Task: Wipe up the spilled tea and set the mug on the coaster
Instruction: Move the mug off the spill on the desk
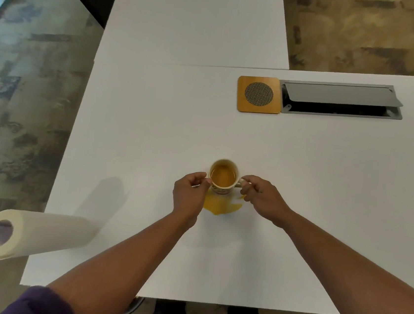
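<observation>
The mug (223,176) is rigid ceramic, probably fragile and nearly full of tea, so it is sloshy and likely wet at the base; it stands mid-table toward the near edge, at the far rim of the spilled tea (222,205), well apart from the coaster (259,94) (which sits toward the far right, beside the cable hatch (341,100)). Best hold looks like the handle plus a steadying touch on the opposite wall. Both forearms reach forward from the near edge: the right hand (260,197) pinches the handle, the left hand (190,193) is curled with fingertips on the mug's left wall; the paper towel roll (34,235) overhangs the table's near-left edge.
</observation>
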The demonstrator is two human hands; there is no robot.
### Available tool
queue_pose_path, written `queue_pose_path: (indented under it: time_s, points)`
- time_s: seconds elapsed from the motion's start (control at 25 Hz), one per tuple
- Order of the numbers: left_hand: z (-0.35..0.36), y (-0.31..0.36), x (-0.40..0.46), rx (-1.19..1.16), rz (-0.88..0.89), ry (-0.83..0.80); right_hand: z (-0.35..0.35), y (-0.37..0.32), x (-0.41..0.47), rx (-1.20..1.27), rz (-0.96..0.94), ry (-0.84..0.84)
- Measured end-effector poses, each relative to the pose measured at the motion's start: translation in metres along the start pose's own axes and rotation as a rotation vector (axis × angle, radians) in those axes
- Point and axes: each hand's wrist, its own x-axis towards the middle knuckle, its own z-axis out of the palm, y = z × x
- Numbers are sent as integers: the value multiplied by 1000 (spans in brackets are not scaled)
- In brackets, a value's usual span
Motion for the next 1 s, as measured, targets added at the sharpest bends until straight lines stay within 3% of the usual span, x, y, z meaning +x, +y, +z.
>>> queue_pose_path:
  time_s: [0.32, 0.72, 1.0]
  points:
    - [2, 3, -1, 26, -14, 53, -5, -5, 12, 77, 77, -39]
    - [-5, -2, -16, 3, 3, 57, 2, 4, 0, -81, -13, 0]
    - [-15, -3, -26, -45, 29, 44, 9, 4, -15, -38, -52, 34]
